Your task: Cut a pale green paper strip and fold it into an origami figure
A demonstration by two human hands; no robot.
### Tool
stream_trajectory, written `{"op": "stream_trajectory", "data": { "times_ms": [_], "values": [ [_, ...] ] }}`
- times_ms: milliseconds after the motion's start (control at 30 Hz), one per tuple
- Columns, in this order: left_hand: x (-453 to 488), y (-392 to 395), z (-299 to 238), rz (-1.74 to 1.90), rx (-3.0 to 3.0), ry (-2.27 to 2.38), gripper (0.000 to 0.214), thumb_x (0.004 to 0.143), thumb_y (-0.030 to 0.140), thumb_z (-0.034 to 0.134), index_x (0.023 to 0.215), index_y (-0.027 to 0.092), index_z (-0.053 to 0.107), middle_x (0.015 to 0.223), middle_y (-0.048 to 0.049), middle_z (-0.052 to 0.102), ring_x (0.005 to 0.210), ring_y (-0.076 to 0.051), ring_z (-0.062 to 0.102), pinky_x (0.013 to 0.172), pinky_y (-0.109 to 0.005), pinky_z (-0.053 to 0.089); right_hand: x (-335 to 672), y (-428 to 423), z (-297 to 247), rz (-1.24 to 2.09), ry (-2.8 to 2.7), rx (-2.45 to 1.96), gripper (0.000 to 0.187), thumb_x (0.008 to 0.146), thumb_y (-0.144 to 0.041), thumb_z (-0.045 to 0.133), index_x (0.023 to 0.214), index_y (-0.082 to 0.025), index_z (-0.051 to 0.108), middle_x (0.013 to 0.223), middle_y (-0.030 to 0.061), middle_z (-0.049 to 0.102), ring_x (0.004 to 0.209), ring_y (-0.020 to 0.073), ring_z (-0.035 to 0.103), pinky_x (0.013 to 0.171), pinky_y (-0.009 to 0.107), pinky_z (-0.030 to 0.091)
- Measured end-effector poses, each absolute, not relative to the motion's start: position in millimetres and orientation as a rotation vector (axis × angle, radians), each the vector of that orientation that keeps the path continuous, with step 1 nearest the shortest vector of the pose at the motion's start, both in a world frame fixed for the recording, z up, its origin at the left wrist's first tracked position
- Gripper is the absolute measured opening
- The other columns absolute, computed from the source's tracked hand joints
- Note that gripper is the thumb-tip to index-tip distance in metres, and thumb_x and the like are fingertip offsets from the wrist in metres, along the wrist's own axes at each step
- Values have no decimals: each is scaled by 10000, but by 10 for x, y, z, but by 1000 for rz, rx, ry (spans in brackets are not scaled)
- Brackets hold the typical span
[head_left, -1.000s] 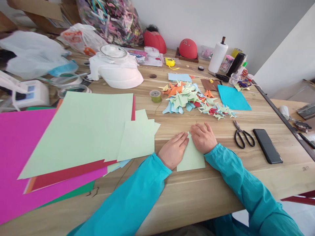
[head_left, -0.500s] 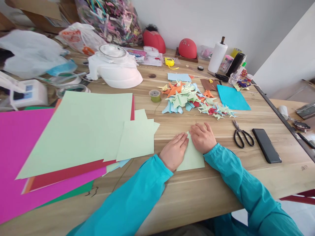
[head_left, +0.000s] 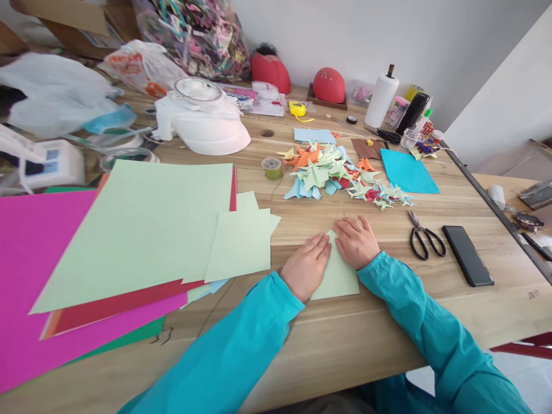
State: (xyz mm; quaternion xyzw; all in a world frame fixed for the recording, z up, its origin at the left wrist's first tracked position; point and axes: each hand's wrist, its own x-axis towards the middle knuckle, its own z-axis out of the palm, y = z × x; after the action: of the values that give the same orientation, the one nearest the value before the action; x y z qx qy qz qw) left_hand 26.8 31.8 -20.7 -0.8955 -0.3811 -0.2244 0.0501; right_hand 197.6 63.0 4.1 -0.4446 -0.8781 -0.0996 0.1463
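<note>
At the far left a magenta sheet (head_left: 30, 247) lies under large pale green sheets (head_left: 146, 224) on the wooden table (head_left: 345, 339). Just right of them, the left hand (head_left: 307, 267) and right hand (head_left: 357, 242) rest flat and side by side, fingers stretched out and gripping nothing, pressing down a pale green folded paper (head_left: 337, 276) that seems to come to a point between the fingertips. Beyond lies a heap of folded paper shapes (head_left: 336, 175), and to the right black scissors (head_left: 425, 237) and a dark phone (head_left: 467, 255).
</note>
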Motion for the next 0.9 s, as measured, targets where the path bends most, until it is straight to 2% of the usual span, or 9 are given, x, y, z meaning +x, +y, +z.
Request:
{"op": "stream_trajectory", "data": {
  "times_ms": [267,433,667,900],
  "values": [
    [268,313,-214,-713,-2730,-1165,355,821,50,331,1076,60,577,1190,-169,559,1185,-240,447,971,-414,418,1989,636,46,-244,-2576,-1293,308,866,-207,395,1117,-244,569,1178,70,556,1117,230,422,973,461,218],
    [278,286,-205,-700,-2655,-1116,337,833,52,322,995,74,616,1124,-149,607,1129,-235,504,941,-395,448,1989,641,42,-242,-2580,-1300,314,869,-210,387,1124,-248,566,1178,75,552,1113,230,421,973,465,218],
    [311,189,-187,-747,-2663,-1209,326,826,28,331,970,37,622,1086,-204,608,1130,-279,490,908,-440,452,1991,635,44,-235,-2586,-1306,323,871,-211,384,1139,-249,560,1185,77,550,1114,230,421,981,473,208],
    [338,165,-187,-644,-2586,-1198,316,824,32,346,939,35,640,1066,-194,622,1066,-284,539,860,-418,486,1990,633,45,-235,-2591,-1308,319,866,-205,389,1133,-247,559,1194,70,546,1113,234,424,974,490,208]
  ]
}}
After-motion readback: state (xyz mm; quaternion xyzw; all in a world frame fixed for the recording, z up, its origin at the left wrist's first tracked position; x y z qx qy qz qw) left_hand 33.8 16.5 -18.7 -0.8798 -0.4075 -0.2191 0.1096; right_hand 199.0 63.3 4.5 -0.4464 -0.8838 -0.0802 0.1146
